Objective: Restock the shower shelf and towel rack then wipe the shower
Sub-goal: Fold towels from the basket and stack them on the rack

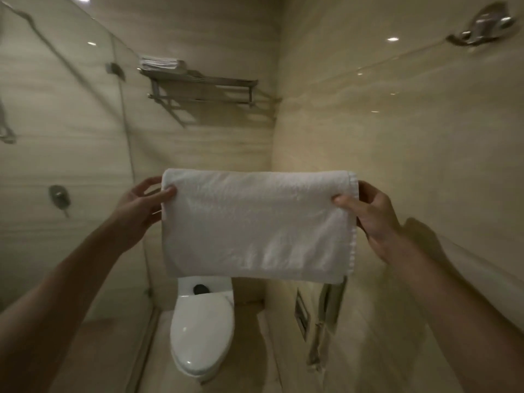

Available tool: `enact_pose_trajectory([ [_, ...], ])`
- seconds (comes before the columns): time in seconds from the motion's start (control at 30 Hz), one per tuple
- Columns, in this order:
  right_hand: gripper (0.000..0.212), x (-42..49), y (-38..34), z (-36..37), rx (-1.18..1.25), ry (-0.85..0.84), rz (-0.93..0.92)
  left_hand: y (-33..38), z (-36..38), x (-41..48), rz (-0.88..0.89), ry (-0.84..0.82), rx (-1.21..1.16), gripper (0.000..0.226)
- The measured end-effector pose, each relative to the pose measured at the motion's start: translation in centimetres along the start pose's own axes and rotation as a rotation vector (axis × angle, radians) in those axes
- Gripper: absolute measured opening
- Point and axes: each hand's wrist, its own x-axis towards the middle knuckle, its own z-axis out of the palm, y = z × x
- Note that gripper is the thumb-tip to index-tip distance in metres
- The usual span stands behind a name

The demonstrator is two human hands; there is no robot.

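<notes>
view: head camera, forward and down over both my forearms.
towel (255, 222): white terry with a nubby pile, folded to a wide rectangle. Fold runs along the top, stitched hem down the right side. Hangs flat in mid-air between my hands, in front of the back wall.
left hand (139, 205): pinches the towel's left edge near the top, thumb on the front face, fingers curled behind. Forearm reaches up from lower left.
right hand (374, 217): same grip on the right edge, thumb in front, fingers behind the hem. Forearm comes up from lower right.
towel rack (204, 83): metal barred shelf with a rail under it, on the back wall. Above and left of the towel, well apart from it.
folded towels (161, 63): white stack on the rack's left end.
toilet (202, 321): glossy white, lid down, dark round button on the tank. Just below the towel's lower edge.
glass panel (71, 109): clear, on my left; round metal shower valve (59, 197) seen through it.
walls: polished beige stone-look tile, light spots reflected.
hook (482, 26): chrome, high on the right wall.
room: narrow slot between glass and right wall; open air from the towel's top edge up to the rack.
</notes>
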Motion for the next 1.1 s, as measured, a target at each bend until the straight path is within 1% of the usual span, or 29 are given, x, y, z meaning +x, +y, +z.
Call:
enact_pose_trajectory([
  [0.03,0.027,1.6,0.8,1.1,0.012,-0.026,-0.002,-0.2,-0.7,0.8,0.007,0.026,0.001,0.064],
  [0.1,0.027,4.8,2.4,3.3,0.028,-0.061,-0.010,-0.7,-1.9,2.4,0.020,0.080,0.011,0.049],
  [0.13,0.026,6.5,3.2,4.4,0.038,-0.078,-0.015,-1.0,-2.5,3.5,0.030,0.103,0.023,0.045],
  [0.27,0.025,13.5,5.7,9.0,0.063,-0.138,-0.046,-2.3,-4.6,8.8,0.063,0.181,0.050,0.044],
  [0.37,0.025,19.1,6.8,12.4,0.064,-0.150,-0.080,-2.5,-6.0,14.0,0.084,0.191,0.075,0.045],
  [0.43,0.026,23.1,7.0,14.6,0.063,-0.162,-0.099,-1.9,-6.8,17.8,0.102,0.184,0.094,0.056],
  [0.47,0.026,25.1,6.9,15.6,0.063,-0.166,-0.110,-1.6,-7.1,19.8,0.117,0.194,0.102,0.063],
  [0.5,0.026,27.0,6.8,16.6,0.064,-0.169,-0.125,-1.3,-7.3,21.7,0.137,0.210,0.102,0.062],
  [0.6,0.027,31.9,6.0,19.0,0.082,-0.167,-0.172,-0.2,-7.9,27.2,0.206,0.254,0.076,0.035],
  [0.63,0.027,33.2,5.6,19.6,0.084,-0.165,-0.187,0.3,-7.9,28.7,0.221,0.265,0.081,0.032],
  [0.77,0.023,39.4,4.1,21.8,0.076,-0.165,-0.248,2.5,-7.9,35.4,0.279,0.282,0.148,0.034],
  [0.87,0.018,44.0,2.8,23.0,0.061,-0.159,-0.297,4.5,-7.6,40.0,0.329,0.311,0.195,0.028],
  [0.93,0.015,47.1,2.1,23.9,0.053,-0.161,-0.322,5.7,-7.7,43.2,0.366,0.316,0.245,0.031],
  [1.0,0.016,50.4,1.7,24.8,0.053,-0.158,-0.339,6.9,-7.8,46.7,0.395,0.324,0.280,0.036],
  [1.1,0.019,55.7,1.5,26.2,0.056,-0.155,-0.351,8.2,-7.6,52.3,0.437,0.359,0.333,0.033],
])
